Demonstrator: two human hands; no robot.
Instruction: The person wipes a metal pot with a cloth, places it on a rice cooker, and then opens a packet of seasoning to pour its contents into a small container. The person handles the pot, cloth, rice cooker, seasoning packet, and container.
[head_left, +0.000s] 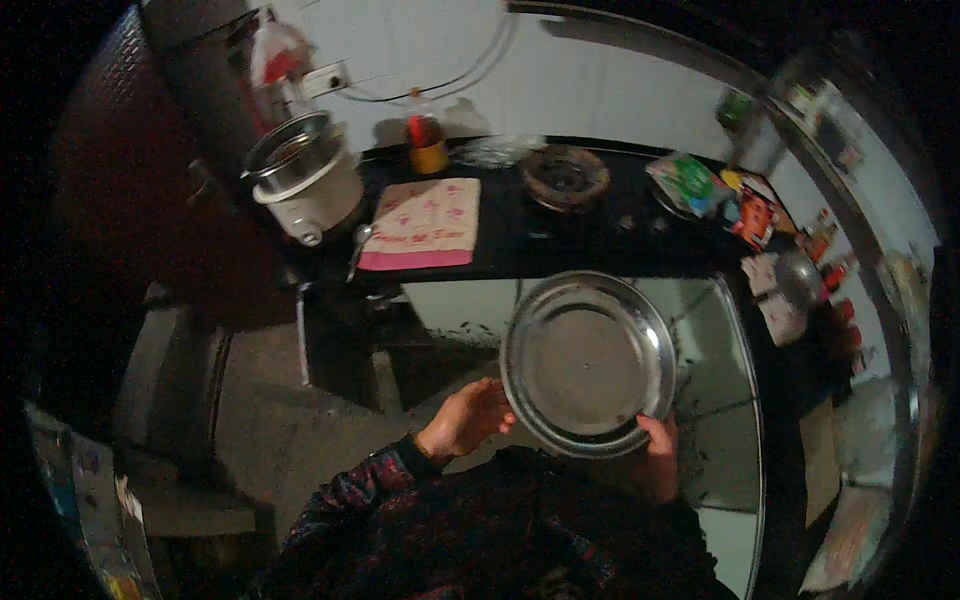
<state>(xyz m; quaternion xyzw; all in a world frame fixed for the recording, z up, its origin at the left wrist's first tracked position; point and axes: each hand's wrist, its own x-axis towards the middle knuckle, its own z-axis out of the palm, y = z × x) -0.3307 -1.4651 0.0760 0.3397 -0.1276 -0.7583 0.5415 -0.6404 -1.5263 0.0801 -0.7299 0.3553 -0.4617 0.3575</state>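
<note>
A round, shallow stainless steel basin is tilted up in front of me, its inside facing the camera. My right hand grips its lower right rim, thumb over the edge and the other fingers hidden behind. Beside the lower left rim is my left hand, palm turned towards the basin and fingers slightly bent. Whether its fingertips touch the metal is unclear. A small dark spot shows inside the basin near my right thumb.
Beyond the basin runs a black countertop with a gas burner, a printed cloth, a ladle, an electric cooker and a bottle. Food packets lie right. A reflective cabinet front stands below the counter.
</note>
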